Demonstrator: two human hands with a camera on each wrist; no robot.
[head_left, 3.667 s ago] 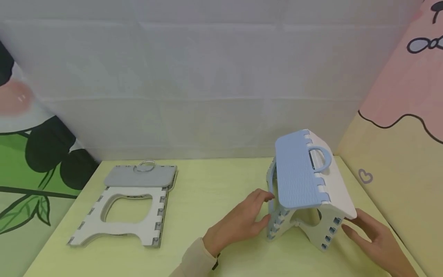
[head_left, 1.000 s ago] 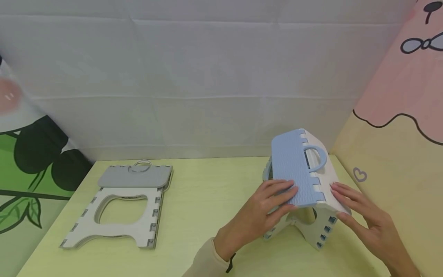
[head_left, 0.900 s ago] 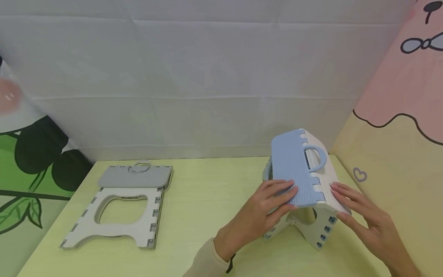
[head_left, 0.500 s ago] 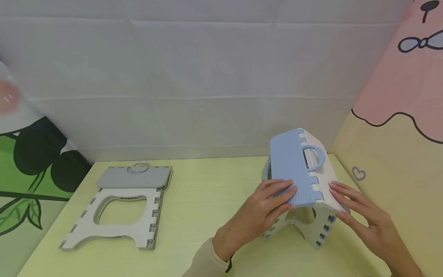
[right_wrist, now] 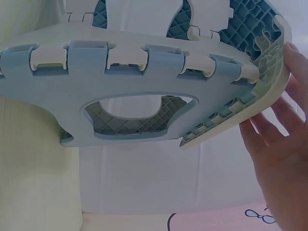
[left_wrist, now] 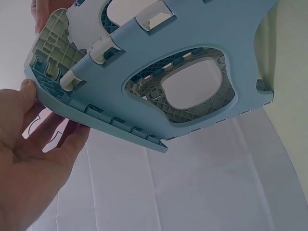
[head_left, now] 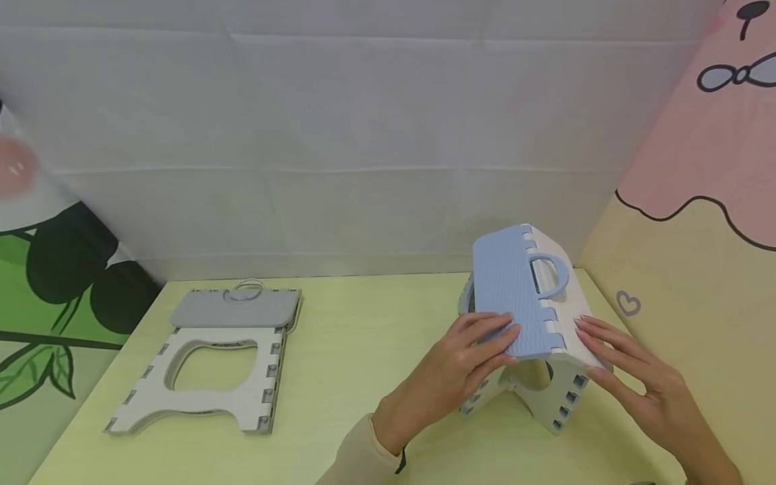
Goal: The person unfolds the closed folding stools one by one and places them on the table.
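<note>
A blue and white folding step stool (head_left: pixel 512 289) stands partly folded at the right of the table, its two seat halves sloping down from a raised middle with a blue loop handle (head_left: pixel 560 276). My left hand (head_left: pixel 445 370) holds the blue half near its front corner, fingers on top and thumb at the edge. My right hand (head_left: pixel 642 384) grips the front corner of the white half (head_left: pixel 572 316) the same way. From below, the left wrist view shows the blue leg panel (left_wrist: pixel 192 29) with its oval opening; the right wrist view shows the hinged underside (right_wrist: pixel 130 79).
A grey and white folding stool (head_left: pixel 209 404) lies folded flat at the left of the yellow table (head_left: pixel 339 337). Behind is a pale cloth wall (head_left: pixel 364 135). A printed side wall (head_left: pixel 697 289) stands close to my right hand.
Since the oldest frame, my left hand has moved from the stool's left side onto the blue half, and my right hand up onto the white half. Both hold almost still over the last second.
</note>
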